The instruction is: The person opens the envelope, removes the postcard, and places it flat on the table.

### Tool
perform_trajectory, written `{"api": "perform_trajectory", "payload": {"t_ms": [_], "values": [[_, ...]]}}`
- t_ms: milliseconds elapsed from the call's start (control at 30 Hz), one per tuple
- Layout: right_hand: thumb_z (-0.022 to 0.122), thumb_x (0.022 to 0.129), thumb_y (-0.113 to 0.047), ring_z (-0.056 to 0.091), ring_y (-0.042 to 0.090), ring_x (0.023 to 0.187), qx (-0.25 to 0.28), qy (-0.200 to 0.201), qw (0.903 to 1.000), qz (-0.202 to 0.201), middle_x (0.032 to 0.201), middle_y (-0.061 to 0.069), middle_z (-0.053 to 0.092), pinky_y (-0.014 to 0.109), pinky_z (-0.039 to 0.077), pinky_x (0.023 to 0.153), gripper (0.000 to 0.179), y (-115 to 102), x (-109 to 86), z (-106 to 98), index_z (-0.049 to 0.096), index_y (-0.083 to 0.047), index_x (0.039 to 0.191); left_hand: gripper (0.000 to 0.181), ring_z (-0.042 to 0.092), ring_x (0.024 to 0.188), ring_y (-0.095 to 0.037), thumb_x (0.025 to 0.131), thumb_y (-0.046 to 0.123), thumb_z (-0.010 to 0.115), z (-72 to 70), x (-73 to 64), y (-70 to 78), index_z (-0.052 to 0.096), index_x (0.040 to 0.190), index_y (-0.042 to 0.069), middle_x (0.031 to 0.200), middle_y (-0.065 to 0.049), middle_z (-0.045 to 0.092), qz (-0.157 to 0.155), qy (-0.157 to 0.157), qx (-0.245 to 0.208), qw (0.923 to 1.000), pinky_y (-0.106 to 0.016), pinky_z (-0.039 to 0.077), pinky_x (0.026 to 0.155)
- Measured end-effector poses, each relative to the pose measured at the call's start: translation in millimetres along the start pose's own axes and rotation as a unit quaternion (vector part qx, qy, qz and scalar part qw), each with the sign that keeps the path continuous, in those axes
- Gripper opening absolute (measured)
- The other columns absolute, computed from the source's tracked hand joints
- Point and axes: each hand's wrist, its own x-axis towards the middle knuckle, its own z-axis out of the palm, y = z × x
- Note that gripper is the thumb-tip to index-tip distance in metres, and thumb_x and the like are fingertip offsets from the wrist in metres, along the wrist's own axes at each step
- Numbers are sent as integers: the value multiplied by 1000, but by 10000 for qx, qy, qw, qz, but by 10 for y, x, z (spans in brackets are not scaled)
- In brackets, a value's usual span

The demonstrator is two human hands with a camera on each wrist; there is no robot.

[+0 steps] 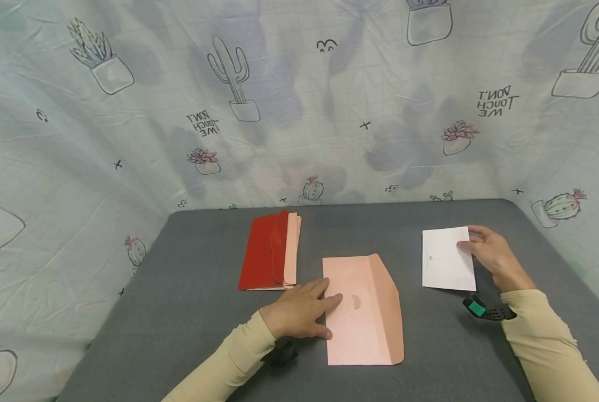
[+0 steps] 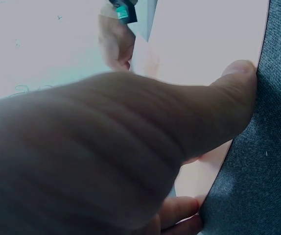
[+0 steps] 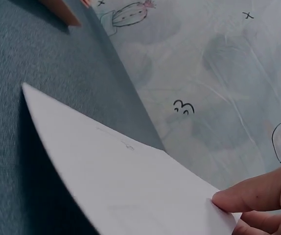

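A pink envelope [image 1: 356, 329] lies on the grey table with its flap unfolded to the right. My left hand [image 1: 304, 310] rests on its left edge, fingers spread; in the left wrist view the thumb [image 2: 236, 81] lies along the envelope's border. Over at the right, my right hand [image 1: 492, 254] pinches a white card [image 1: 445, 262] by its right edge, thumb on top and fingers beneath. In the right wrist view the card [image 3: 126, 171] bends slightly, and a shadow shows under its near edge. Faint small print marks its face.
Left of the pink envelope, a red envelope [image 1: 261, 245] lies on the table with pink envelopes [image 1: 292, 251] showing from under its right side. A cactus-print curtain [image 1: 289, 111] hangs behind and beside the table [image 1: 204, 312]. A dark band [image 1: 490, 310] with a green patch is at the right wrist.
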Motion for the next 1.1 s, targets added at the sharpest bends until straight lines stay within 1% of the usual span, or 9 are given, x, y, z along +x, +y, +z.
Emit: {"api": "perform_trajectory", "payload": {"t_ms": [100, 200, 333, 500, 600, 700, 833, 967, 1100], "values": [[48, 103, -21, 55, 49, 117, -66, 130, 9999, -69, 145, 42, 41, 57, 48, 90, 70, 35, 7, 14, 15, 12, 156, 74, 37, 150, -26, 88, 47, 75, 4, 1, 0, 44, 153, 31, 164, -9, 36, -8, -3, -5, 10000, -48, 38, 118], [49, 103, -20, 57, 47, 111, -154, 223, 9996, -114, 141, 41, 43, 50, 50, 83, 69, 69, 10, 17, 17, 12, 156, 74, 37, 150, -26, 88, 47, 75, 14, 3, -1, 44, 153, 31, 164, -9, 36, -16, -5, -19, 10000, -48, 38, 118], [49, 103, -20, 59, 46, 107, -247, 287, 9992, -91, 138, 41, 43, 44, 51, 77, 68, 107, 13, 16, 19, 11, 155, 74, 37, 150, -26, 88, 47, 75, 24, 6, -3, 44, 153, 31, 164, -9, 36, -9, 15, -27, 10000, -48, 38, 118], [51, 102, -18, 61, 46, 103, -459, 382, 9982, -88, 133, 41, 46, 32, 52, 69, 67, 144, 16, 17, 22, 14, 153, 74, 37, 150, -26, 87, 47, 76, 22, 9, -3, 45, 153, 32, 163, -9, 37, 6, 36, 29, 10000, -48, 39, 118], [53, 101, -16, 61, 46, 102, -593, 429, 9972, -123, 129, 41, 47, 31, 52, 67, 66, 161, 22, 18, 24, 16, 151, 75, 37, 150, -26, 87, 47, 76, 23, 9, -1, 44, 153, 32, 164, -9, 36, -3, 5, 0, 10000, -49, 38, 118], [54, 100, -15, 62, 47, 100, -791, 452, 9957, -142, 127, 41, 48, 33, 53, 67, 65, 173, 34, 17, 25, 17, 149, 75, 36, 151, -26, 88, 47, 76, 18, 11, -1, 44, 154, 32, 164, -9, 35, -14, -19, -35, 10000, -50, 37, 118], [54, 100, -17, 63, 50, 101, -1080, 343, 9935, -125, 130, 43, 45, 43, 54, 71, 65, 169, 40, 0, 27, 17, 148, 76, 35, 151, -26, 87, 47, 76, 12, 18, -3, 43, 154, 32, 165, -9, 34, -31, -19, -56, 10000, -51, 37, 118], [54, 99, -20, 57, 54, 108, -1288, 203, 9914, -109, 131, 43, 43, 57, 51, 81, 66, 148, 28, -24, 28, 19, 145, 76, 34, 152, -26, 88, 47, 76, 23, 27, -7, 43, 154, 32, 165, -8, 33, -62, -37, -108, 9999, -51, 36, 119], [53, 97, -20, 53, 55, 110, -1379, 157, 9903, -58, 130, 43, 43, 60, 49, 84, 66, 135, 20, -25, 29, 19, 144, 75, 34, 153, -26, 88, 46, 75, 24, 27, -9, 42, 155, 32, 166, -9, 33, -74, -70, -144, 9998, -50, 35, 120]]}}
